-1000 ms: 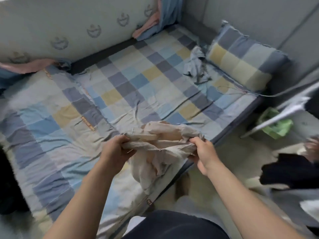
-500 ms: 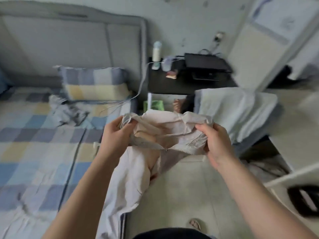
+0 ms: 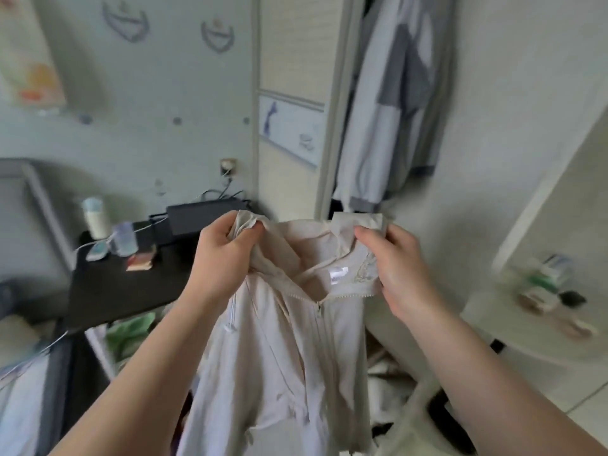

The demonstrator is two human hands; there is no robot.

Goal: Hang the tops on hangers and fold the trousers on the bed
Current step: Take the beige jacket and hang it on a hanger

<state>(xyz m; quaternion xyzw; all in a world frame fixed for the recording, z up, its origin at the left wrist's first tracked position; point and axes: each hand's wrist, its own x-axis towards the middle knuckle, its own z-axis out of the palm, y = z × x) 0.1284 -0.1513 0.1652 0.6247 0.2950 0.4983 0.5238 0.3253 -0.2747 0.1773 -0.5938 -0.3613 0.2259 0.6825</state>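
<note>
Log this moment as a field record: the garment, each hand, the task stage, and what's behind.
garment: beige zip-up jacket, held up in the air, zip open at the neck
left hand: grips one end of the collar
right hand: pinches the other end of the collar
stage: jacket not yet hung up
behind: grey-and-white top hanging above; black table to the left

2 bare forearms (image 3: 154,360); left grip (image 3: 227,258), right grip (image 3: 399,269) bare.
</note>
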